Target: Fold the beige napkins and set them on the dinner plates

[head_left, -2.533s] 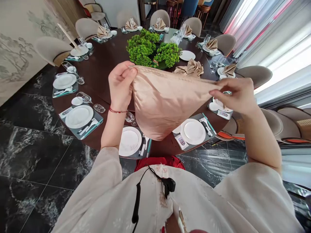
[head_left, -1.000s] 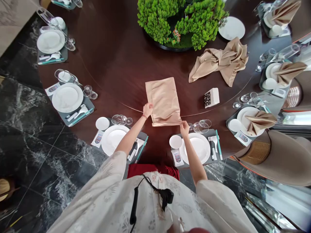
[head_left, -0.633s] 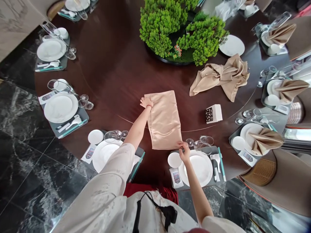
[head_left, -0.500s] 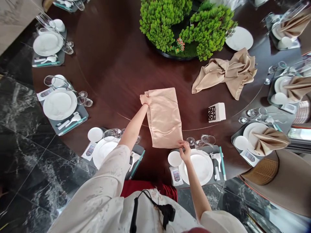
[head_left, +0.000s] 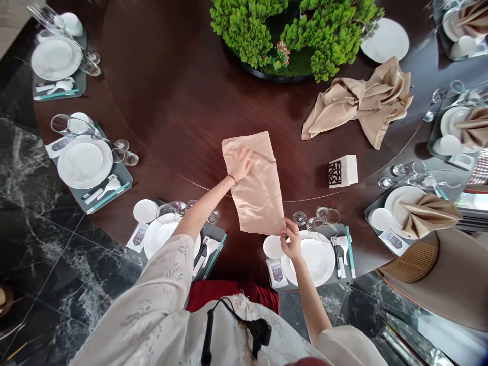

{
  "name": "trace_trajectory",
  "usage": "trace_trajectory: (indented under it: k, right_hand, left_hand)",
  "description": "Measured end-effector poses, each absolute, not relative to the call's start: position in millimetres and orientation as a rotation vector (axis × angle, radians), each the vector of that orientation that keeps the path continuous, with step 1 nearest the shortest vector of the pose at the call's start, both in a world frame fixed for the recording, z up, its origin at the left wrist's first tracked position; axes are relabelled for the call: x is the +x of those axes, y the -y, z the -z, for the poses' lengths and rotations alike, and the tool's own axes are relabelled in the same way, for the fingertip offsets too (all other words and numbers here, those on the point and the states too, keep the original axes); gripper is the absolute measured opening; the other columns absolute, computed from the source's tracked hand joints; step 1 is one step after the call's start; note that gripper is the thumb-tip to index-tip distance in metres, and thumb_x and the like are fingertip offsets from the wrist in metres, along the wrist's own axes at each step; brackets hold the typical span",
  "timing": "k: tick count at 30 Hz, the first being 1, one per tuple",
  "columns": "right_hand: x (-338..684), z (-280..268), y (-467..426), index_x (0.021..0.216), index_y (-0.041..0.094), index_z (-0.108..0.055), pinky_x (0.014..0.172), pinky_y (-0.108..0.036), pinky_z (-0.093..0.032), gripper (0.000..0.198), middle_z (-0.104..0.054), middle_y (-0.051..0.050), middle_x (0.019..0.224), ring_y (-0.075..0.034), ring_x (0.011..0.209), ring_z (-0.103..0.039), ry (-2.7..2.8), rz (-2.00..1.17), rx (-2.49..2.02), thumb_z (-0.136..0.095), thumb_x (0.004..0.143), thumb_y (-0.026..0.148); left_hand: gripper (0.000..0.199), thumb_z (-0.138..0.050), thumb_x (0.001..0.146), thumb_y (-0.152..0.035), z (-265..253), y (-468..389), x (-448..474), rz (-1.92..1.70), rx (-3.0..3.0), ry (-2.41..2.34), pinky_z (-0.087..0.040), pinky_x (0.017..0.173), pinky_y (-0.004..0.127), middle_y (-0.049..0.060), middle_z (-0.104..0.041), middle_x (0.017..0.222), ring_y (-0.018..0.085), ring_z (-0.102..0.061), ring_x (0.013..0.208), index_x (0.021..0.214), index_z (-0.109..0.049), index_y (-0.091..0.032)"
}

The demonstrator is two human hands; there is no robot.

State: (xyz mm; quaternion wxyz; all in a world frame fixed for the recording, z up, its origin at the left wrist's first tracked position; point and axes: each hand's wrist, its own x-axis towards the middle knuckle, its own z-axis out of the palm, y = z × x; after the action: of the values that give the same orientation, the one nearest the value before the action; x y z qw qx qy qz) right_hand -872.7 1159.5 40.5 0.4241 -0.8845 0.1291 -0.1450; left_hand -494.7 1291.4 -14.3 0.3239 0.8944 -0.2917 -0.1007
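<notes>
A folded beige cloth napkin lies flat on the dark wooden round table, its near edge towards me. My left hand rests on the napkin's upper part with the fingers spread. At the lower right corner, my right hand pinches the cloth between thumb and fingers. Right under that hand are a white plate and a small white bowl. Stemmed glasses lie just beyond the plate.
A green plant arrangement stands at the table's middle. To the right lie crumpled beige napkins, and a black-patterned holder with white paper napkins. Place settings line the rim; one has a fan-folded napkin. A chair stands at right.
My left hand has moved from the napkin's far left corner onto its upper surface, fingers spreading. My right hand stays at the lower right corner. The view has shifted slightly.
</notes>
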Motion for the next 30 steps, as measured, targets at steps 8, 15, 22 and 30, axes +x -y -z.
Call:
trace_trajectory:
  k: [8, 15, 22, 30]
  right_hand:
    - [-879, -67, -1169, 0.080, 0.021, -0.060, 0.098, -0.049, -0.062, 0.022, -0.070, -0.007, 0.140, -0.031, 0.136, -0.059, -0.009, 0.344, -2.393, -0.052, 0.075, 0.001]
    - [-880, -75, -1168, 0.081, 0.021, -0.055, 0.101, -0.050, -0.061, 0.021, -0.071, -0.004, 0.141, -0.029, 0.141, -0.055, -0.132, 0.393, -2.258, -0.050, 0.075, 0.002]
    - [-878, -73, -1169, 0.079, 0.022, -0.058, 0.105, -0.055, -0.058, 0.018, -0.074, -0.006, 0.134, -0.032, 0.141, -0.056, -0.148, 0.367, -2.147, -0.052, 0.076, 0.005]
    - [-855, -77, -1162, 0.084, 0.025, -0.069, 0.096, -0.046, -0.055, 0.019, -0.078, -0.003, 0.091, -0.026, 0.108, -0.065, -0.125, 0.387, -2.191, -0.057, 0.086, 0.010]
  left_hand:
    - [0.062, -0.056, 0.102, -0.050, 53, -1225, -492, 0.519, 2.090, 1.597, -0.001, 0.138, 0.056, 0.003, -0.036, 0.177, 0.032, -0.026, 0.167, 0.162, -0.055, -0.035]
    - [0.072, -0.061, 0.100, -0.048, 61, -1211, -446, 0.345, 2.365, 1.005, 0.001, 0.136, 0.064, 0.014, -0.028, 0.180, 0.041, -0.014, 0.169, 0.166, -0.051, -0.021]
    - [0.068, -0.061, 0.099, -0.050, 59, -1253, -454, 0.246, 2.359, 0.761, 0.003, 0.133, 0.070, 0.016, -0.036, 0.176, 0.041, -0.015, 0.168, 0.160, -0.056, -0.021]
    - [0.059, -0.058, 0.101, -0.060, -1, -1329, -581, 0.363, 2.053, 1.006, -0.029, 0.132, 0.056, 0.018, -0.065, 0.150, 0.036, -0.056, 0.144, 0.142, -0.069, -0.019]
